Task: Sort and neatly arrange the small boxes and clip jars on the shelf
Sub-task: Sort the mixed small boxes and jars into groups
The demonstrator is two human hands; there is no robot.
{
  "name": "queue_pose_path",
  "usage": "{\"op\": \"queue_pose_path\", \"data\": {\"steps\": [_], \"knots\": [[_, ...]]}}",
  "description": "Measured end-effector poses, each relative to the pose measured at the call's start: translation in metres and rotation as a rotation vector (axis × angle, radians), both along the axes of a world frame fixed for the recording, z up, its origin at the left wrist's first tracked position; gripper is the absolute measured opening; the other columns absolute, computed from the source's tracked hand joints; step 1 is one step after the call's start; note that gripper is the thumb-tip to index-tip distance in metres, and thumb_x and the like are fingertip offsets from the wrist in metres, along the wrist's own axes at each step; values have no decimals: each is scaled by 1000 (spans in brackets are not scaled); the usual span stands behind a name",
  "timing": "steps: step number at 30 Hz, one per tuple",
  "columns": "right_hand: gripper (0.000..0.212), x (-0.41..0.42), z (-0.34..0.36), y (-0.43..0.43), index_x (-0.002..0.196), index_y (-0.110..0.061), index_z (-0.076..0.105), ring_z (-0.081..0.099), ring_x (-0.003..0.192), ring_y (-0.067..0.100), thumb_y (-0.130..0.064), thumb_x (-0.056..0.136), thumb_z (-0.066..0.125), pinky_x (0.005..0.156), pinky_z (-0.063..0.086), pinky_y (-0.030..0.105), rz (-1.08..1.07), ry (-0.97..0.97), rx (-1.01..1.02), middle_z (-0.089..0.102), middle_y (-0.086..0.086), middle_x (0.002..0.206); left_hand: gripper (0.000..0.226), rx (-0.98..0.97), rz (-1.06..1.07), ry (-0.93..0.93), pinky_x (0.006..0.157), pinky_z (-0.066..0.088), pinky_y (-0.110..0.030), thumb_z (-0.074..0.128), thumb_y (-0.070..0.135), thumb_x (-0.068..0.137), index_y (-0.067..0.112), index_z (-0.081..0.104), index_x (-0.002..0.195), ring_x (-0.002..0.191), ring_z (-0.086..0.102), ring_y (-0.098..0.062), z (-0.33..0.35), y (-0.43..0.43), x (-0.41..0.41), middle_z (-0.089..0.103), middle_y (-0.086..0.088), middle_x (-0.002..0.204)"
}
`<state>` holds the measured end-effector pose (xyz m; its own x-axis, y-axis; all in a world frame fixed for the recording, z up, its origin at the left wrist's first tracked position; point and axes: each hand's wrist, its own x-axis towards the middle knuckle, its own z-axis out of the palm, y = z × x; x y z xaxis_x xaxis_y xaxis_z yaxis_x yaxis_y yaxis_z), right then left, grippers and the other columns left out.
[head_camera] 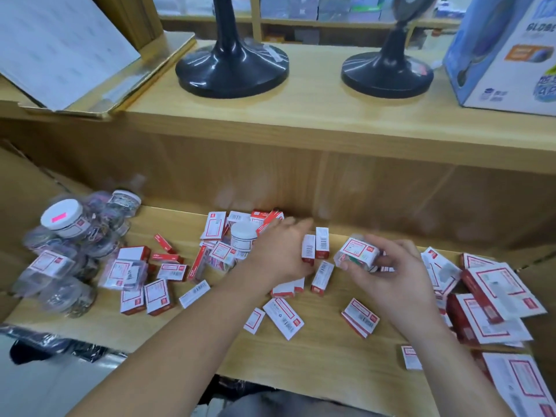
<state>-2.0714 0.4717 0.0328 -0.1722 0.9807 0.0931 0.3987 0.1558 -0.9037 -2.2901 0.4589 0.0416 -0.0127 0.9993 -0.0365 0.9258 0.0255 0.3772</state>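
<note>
Gripping clip jar [359, 252] | right hand [388, 275]; left hand [279, 251] | beside upright boxes [322, 246]

A person's view down onto a light wooden shelf [331, 365] strewn with small red-and-white boxes [282, 318]. At the far left, clear clip jars [64, 219] with white lids lie heaped together. The left hand [279, 251] reaches forward over the boxes, fingers stretched out and blurred, beside a white-lidded jar [243, 236]. The right hand [391, 272] grips a clear jar [359, 252] lying on its side, label up. Between the hands, two boxes [322, 242] stand upright side by side. Larger red-and-white boxes [493, 296] pile up at the right. On the upper shelf [316, 115] stand two black round bases [231, 70] and a blue-and-white carton [505, 55].
</note>
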Motion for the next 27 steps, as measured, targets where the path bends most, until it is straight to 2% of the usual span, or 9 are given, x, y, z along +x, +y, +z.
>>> {"op": "queue_pose_path", "data": {"steps": [5,8,12,15,18,21,23,25,27], "knots": [[57,10,5,3,121,-24,71,69,92,4,-23,69,93,61,60,28,-14,45,-19,53,-8,108,75,-110,-140,167,99,48,-43,75,37,82,37,41,148,115,49,-26,-2,20,5,53,2,130],[57,18,4,-1,120,-24,71,69,91,5,-21,68,93,68,62,32,-27,51,-34,55,-6,111,78,-123,-248,191,96,50,-43,73,32,87,41,34,155,122,47,-24,2,24,2,48,7,143],[55,22,3,-7,118,-29,72,70,91,4,-28,67,94,72,57,17,-68,36,-39,58,-10,111,80,-138,-394,188,92,51,-38,65,20,91,48,27,156,136,39,-17,-5,27,6,36,12,156],[56,24,4,-10,118,-30,72,70,91,1,-29,67,94,74,58,19,-77,33,-43,58,-9,111,69,-122,-404,160,87,50,-36,65,28,94,48,34,152,130,44,-17,-8,34,9,38,10,149],[56,24,4,-9,118,-30,71,73,87,11,-28,67,94,79,62,35,-91,48,-54,59,-6,112,53,-83,-367,75,84,52,-39,70,35,91,35,49,140,122,53,-18,-9,39,12,47,7,136],[56,23,3,-9,117,-30,71,74,87,20,-27,66,94,80,61,43,-97,66,-50,58,-5,112,47,-38,-322,28,83,52,-39,72,40,89,30,53,132,119,55,-18,-15,40,16,55,8,129],[54,23,4,-10,115,-32,71,74,90,18,-26,66,94,81,61,38,-98,72,-43,59,-4,113,48,-33,-278,-41,85,53,-43,74,39,88,32,54,131,118,55,-18,-18,38,18,58,8,127],[53,23,10,-12,114,-32,71,70,96,6,-25,67,94,80,55,16,-103,49,-31,61,-2,113,49,6,-246,-123,89,52,-45,76,38,87,32,54,131,116,55,-18,-19,34,17,59,9,125],[52,19,18,-14,115,-30,73,69,95,3,-25,68,94,74,52,9,-104,43,-24,61,-2,112,52,108,-192,-200,92,51,-44,77,38,85,32,56,133,115,55,-17,-14,25,14,60,10,126]]}}
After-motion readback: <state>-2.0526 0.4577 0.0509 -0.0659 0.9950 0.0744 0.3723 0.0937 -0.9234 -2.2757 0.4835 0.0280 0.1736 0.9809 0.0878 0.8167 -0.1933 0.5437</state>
